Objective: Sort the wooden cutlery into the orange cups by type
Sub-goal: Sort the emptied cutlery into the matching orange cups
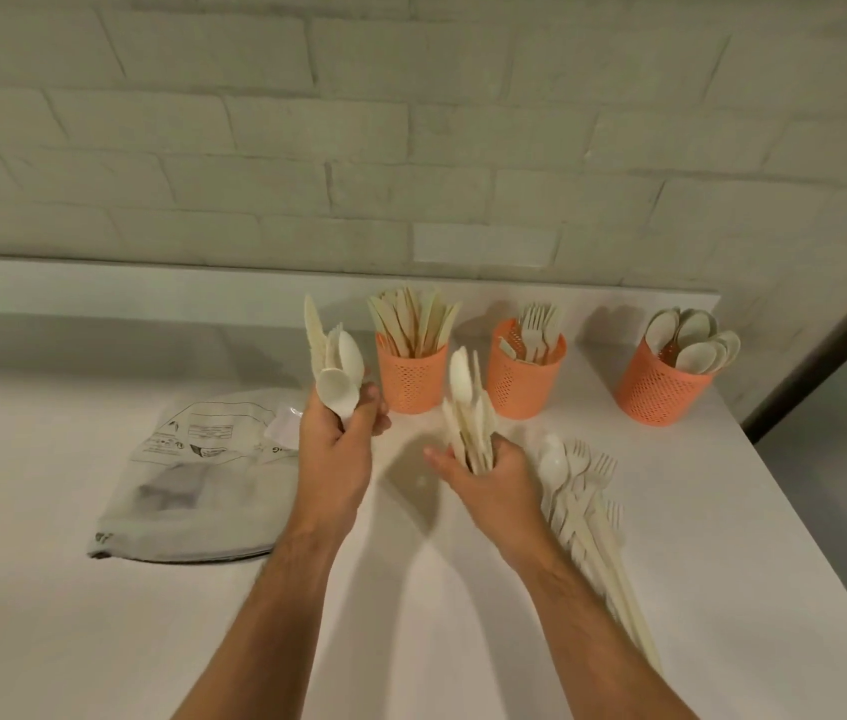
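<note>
Your left hand (337, 449) and right hand (489, 475) each clutch a bundle of pale wooden cutlery (468, 407): light, stiff, slippery; grip handles low

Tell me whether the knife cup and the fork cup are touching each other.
Apart. The head view shows a strip of white table between the knife cup and the fork cup, partly crossed by the cutlery bundle in the right hand.
</note>
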Demonstrator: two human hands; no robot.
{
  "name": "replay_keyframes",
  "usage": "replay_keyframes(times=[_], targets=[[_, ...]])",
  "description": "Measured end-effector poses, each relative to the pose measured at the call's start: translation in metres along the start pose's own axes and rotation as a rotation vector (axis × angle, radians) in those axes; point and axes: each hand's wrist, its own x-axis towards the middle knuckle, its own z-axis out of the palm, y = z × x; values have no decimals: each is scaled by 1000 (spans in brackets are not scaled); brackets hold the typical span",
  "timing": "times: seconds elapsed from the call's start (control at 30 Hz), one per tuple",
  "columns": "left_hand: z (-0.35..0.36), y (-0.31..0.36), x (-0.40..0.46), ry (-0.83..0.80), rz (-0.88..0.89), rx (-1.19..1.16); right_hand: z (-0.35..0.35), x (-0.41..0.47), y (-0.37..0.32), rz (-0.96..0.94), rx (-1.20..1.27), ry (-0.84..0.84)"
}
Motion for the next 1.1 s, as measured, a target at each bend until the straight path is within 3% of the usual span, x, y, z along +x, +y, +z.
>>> replay_keyframes(times=[0.17,0.33,0.53,0.7,0.83,0.93,1.1], targets=[[8,-35,-18,-26,-41,176,2,6,-17,-147,160,56],[9,-60,-42,-47,-155,170,10,4,14,-32,91,97],[8,-54,-39,22,-176,202,9,10,18,-86,15,144],[8,-63,-41,22,-257,193,10,14,21,46,-53,98],[13,-54,-39,50,-407,13,-1,24,2,73,-264,60],[21,-46,-39,-32,-567,-203,-4,29,-4,80,-382,-55],[25,-37,-43,-179,-733,-415,-4,17,-12,184,-205,-334]])
